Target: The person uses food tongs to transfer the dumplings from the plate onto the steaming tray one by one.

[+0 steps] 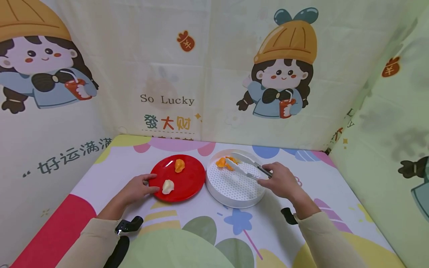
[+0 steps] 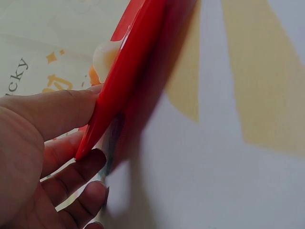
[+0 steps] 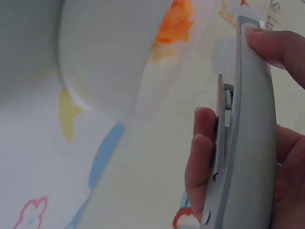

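My left hand (image 1: 136, 190) pinches the left rim of a red plate (image 1: 187, 182), thumb above and fingers beneath in the left wrist view. On the plate lie an orange dumpling-like piece (image 1: 179, 165) and a cream-white one (image 1: 168, 187). Metal tongs (image 1: 242, 171) are gripped in my right hand (image 1: 279, 180), over a round white steamer tray (image 1: 234, 204) with a perforated bottom. The tong tips reach orange dumpling-like pieces (image 1: 221, 162) at the tray's back left; whether they clasp one, I cannot tell. The right wrist view shows the tongs' handle (image 3: 255, 124) between thumb and fingers.
Plate and tray stand side by side, nearly touching, on a table with a colourful printed cloth (image 1: 201, 212). Behind the table and on both sides hang printed cartoon curtains (image 1: 221, 74). Black straps (image 1: 129, 225) circle both wrists.
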A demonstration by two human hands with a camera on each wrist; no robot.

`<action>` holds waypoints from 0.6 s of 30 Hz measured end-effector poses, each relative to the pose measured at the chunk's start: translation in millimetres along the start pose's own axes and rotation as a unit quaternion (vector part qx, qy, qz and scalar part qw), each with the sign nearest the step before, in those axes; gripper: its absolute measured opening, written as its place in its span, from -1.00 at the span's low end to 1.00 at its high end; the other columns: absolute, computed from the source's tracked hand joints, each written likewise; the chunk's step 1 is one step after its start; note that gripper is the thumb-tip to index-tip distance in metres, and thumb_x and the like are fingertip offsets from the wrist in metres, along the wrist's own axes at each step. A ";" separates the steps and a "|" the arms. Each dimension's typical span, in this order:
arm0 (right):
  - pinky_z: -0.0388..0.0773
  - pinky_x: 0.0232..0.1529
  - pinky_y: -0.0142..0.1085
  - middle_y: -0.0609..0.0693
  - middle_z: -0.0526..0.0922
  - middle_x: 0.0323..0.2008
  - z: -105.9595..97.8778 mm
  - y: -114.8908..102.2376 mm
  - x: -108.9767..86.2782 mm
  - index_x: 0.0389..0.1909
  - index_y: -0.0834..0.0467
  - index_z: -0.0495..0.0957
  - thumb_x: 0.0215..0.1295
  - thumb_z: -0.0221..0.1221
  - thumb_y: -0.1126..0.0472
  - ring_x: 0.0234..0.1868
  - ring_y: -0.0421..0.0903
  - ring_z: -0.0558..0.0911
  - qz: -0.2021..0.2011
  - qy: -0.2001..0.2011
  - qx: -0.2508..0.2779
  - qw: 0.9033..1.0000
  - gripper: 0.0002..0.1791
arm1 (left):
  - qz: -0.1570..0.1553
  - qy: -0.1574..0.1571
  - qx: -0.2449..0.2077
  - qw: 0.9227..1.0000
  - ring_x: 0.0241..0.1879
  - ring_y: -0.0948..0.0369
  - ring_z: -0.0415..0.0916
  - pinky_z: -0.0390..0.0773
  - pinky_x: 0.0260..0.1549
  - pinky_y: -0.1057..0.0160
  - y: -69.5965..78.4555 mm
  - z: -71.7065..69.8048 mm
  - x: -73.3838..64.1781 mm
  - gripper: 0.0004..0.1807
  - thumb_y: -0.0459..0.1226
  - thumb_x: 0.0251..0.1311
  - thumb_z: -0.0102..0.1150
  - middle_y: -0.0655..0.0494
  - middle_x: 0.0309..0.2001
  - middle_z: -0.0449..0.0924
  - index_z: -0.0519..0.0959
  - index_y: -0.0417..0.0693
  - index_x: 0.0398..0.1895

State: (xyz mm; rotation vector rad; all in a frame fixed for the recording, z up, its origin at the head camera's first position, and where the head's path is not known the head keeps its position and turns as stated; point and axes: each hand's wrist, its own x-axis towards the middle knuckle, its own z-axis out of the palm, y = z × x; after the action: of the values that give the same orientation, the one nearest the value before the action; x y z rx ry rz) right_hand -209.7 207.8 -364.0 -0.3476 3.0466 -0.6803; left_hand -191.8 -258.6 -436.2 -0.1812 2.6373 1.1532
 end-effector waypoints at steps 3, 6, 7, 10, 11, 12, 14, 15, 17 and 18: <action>0.55 -0.01 0.06 0.29 0.54 0.12 5.1 -14.4 5.6 0.21 0.32 0.54 0.16 0.35 0.01 0.02 0.19 0.53 -0.002 -0.010 0.002 1.000 -0.34 | 0.000 0.000 -0.001 1.000 0.21 -0.32 0.22 0.69 -0.18 0.04 -1.0 0.1 0.9 -0.16 -0.17 0.12 0.43 -0.48 0.27 0.27 0.31 -0.27 0.43; 0.57 0.01 0.04 0.26 0.53 0.14 12.0 -28.7 13.1 0.24 0.29 0.53 0.16 0.36 0.00 0.02 0.16 0.51 0.002 -0.023 0.006 1.000 -0.32 | 0.001 -0.001 -0.001 1.000 0.21 -0.31 0.23 0.69 -0.18 0.04 -1.8 0.4 1.6 -0.16 -0.17 0.11 0.43 -0.48 0.26 0.27 0.31 -0.27 0.43; 0.58 0.01 0.03 0.25 0.53 0.14 14.4 -33.4 15.7 0.24 0.28 0.53 0.15 0.37 0.01 0.02 0.15 0.51 0.002 -0.026 0.009 1.000 -0.32 | 0.001 -0.001 -0.001 1.000 0.21 -0.31 0.23 0.69 -0.18 0.04 -2.0 0.5 1.8 -0.16 -0.17 0.11 0.43 -0.48 0.26 0.27 0.31 -0.27 0.43; 0.59 0.04 0.00 0.20 0.53 0.13 21.8 -47.5 23.0 0.24 0.25 0.54 0.13 0.40 0.01 0.03 0.11 0.52 -0.005 -0.032 0.012 0.999 -0.32 | 0.001 -0.001 -0.001 1.000 0.21 -0.31 0.23 0.69 -0.18 0.04 -2.2 0.8 2.0 -0.16 -0.17 0.12 0.43 -0.48 0.26 0.27 0.31 -0.27 0.43; 0.58 0.04 -0.01 0.18 0.54 0.11 24.0 -52.0 25.2 0.24 0.24 0.55 0.12 0.40 0.01 0.02 0.09 0.52 -0.011 -0.033 0.010 0.999 -0.32 | 0.001 -0.001 -0.001 1.000 0.21 -0.31 0.23 0.69 -0.17 0.04 -2.1 0.8 2.0 -0.17 -0.17 0.12 0.43 -0.48 0.26 0.27 0.31 -0.27 0.43; 0.58 0.04 -0.02 0.17 0.54 0.10 26.4 -56.5 27.3 0.24 0.24 0.55 0.11 0.41 0.01 0.01 0.08 0.52 -0.016 -0.034 0.011 0.999 -0.32 | 0.001 -0.001 -0.001 1.000 0.21 -0.31 0.23 0.69 -0.17 0.04 -2.0 0.8 1.9 -0.16 -0.17 0.12 0.43 -0.48 0.26 0.27 0.31 -0.27 0.43; 0.58 0.04 -0.04 0.13 0.55 0.07 30.9 -66.4 30.9 0.23 0.21 0.56 0.09 0.42 0.01 -0.01 0.04 0.51 -0.021 -0.038 0.011 0.999 -0.32 | 0.002 -0.001 -0.001 1.000 0.21 -0.31 0.22 0.69 -0.17 0.04 -1.8 0.6 1.7 -0.17 -0.17 0.12 0.43 -0.48 0.27 0.27 0.31 -0.27 0.43; 0.58 0.02 -0.05 0.11 0.55 0.05 32.9 -71.0 32.5 0.23 0.20 0.57 0.09 0.43 0.01 -0.03 0.02 0.51 -0.025 -0.041 0.010 0.999 -0.32 | 0.003 -0.001 -0.001 1.000 0.21 -0.31 0.22 0.69 -0.17 0.03 -1.6 0.5 1.4 -0.17 -0.17 0.12 0.42 -0.48 0.27 0.27 0.31 -0.27 0.43; 0.58 -0.02 -0.07 0.08 0.55 0.00 36.6 -79.2 35.3 0.22 0.18 0.58 0.08 0.43 0.01 -0.05 0.00 0.50 -0.029 -0.048 0.008 0.998 -0.33 | 0.004 -0.001 -0.002 1.000 0.22 -0.32 0.21 0.68 -0.16 0.03 -0.8 0.7 -0.2 -0.17 -0.17 0.13 0.42 -0.48 0.27 0.27 0.31 -0.28 0.43; 0.58 -0.03 -0.08 0.07 0.55 -0.01 38.6 -83.4 36.4 0.22 0.17 0.58 0.07 0.44 0.00 -0.05 -0.01 0.49 -0.029 -0.052 0.009 0.998 -0.33 | 0.004 -0.001 -0.004 1.000 0.22 -0.32 0.21 0.68 -0.16 0.03 -0.3 0.8 -0.9 -0.17 -0.18 0.13 0.42 -0.48 0.27 0.26 0.31 -0.28 0.43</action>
State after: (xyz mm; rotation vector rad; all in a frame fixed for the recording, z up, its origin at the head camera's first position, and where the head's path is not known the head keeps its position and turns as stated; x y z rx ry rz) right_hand -225.4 110.2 -362.3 -0.4564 2.9413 -0.6696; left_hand -190.7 -258.2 -436.7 -0.1726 2.6351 1.1649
